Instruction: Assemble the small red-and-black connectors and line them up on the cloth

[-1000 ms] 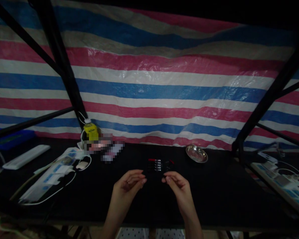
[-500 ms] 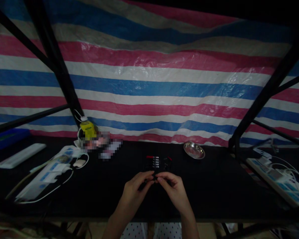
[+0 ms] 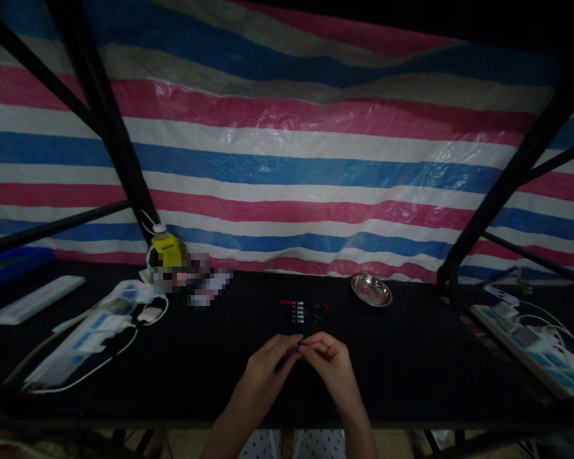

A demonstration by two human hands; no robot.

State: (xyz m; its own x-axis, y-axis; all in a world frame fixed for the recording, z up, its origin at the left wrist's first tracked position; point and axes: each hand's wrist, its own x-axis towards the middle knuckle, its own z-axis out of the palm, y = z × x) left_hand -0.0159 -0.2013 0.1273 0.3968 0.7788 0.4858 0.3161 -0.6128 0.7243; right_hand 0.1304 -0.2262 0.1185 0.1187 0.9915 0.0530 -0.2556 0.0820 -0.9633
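My left hand (image 3: 271, 364) and my right hand (image 3: 329, 359) meet fingertip to fingertip above the black table (image 3: 196, 363). Both are closed in a pinch around a small dark piece whose kind I cannot make out; the fingers cover most of it. Just beyond them lies a row of several small pieces with silvery ends (image 3: 300, 313), their other parts dark. At the back of that row is a piece with a red part (image 3: 286, 302). To its right sit a few small dark pieces (image 3: 317, 315) and another red-tipped piece (image 3: 324, 306).
A round metal dish (image 3: 372, 290) stands at the back right. Power strips with cables lie at left (image 3: 83, 341) and right (image 3: 530, 344). A yellow bottle (image 3: 166, 248) stands back left, near a blue tray (image 3: 14, 264). Black frame posts rise on both sides before a striped sheet (image 3: 287, 172).
My left hand has shifted slightly right, so the fingertips of both hands are closer together around the small dark piece. The things on the table have stayed in place.
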